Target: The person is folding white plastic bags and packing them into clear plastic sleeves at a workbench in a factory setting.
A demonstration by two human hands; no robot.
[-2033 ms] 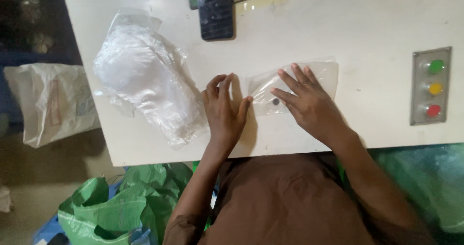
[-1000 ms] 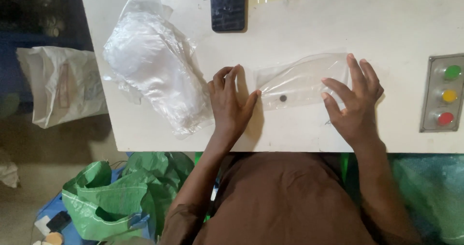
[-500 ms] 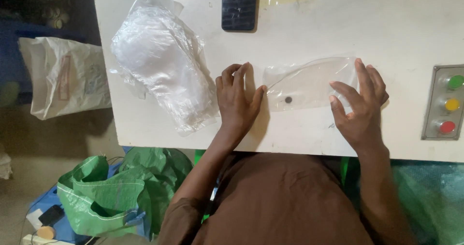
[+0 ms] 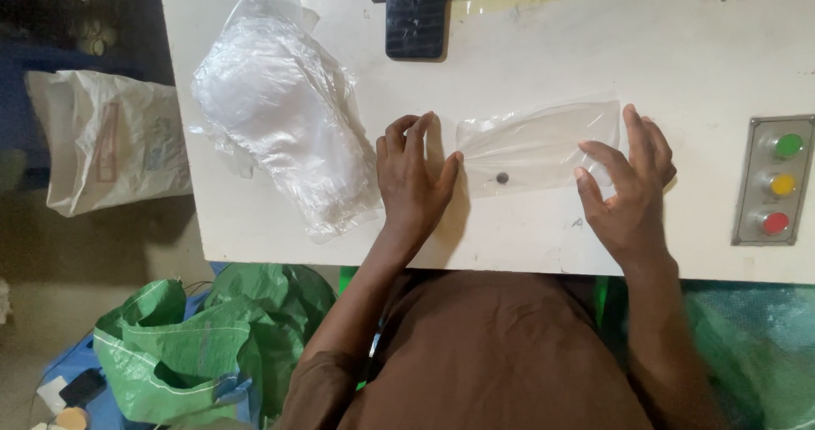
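On the white table (image 4: pixel 543 48), a heap of clear bags (image 4: pixel 280 112) sits toward its left edge. Near the front edge lies one flat clear sleeve (image 4: pixel 535 146), a dark speck inside. Left hand (image 4: pixel 413 179) and right hand (image 4: pixel 628 188) rest open-palmed at its ends; even, flat pressure would smooth it best.

There are two hands on one white table (image 4: pixel 526 48): the left hand (image 4: pixel 414 182) and the right hand (image 4: pixel 626 188). One flat clear bag (image 4: pixel 536 146) lies between them, and it has one small dark dot (image 4: pixel 503 178). One heap of clear bags (image 4: pixel 284 107) is at the left (how many bags are inside it, I cannot tell). One dark phone (image 4: pixel 417 12) lies at the far edge. One grey panel (image 4: pixel 774 181) carries three round buttons: one green (image 4: pixel 789 146), one yellow (image 4: pixel 783 184), one red (image 4: pixel 775 223). Beside the table there is one white sack (image 4: pixel 115 141) and one green sack (image 4: pixel 195 345).
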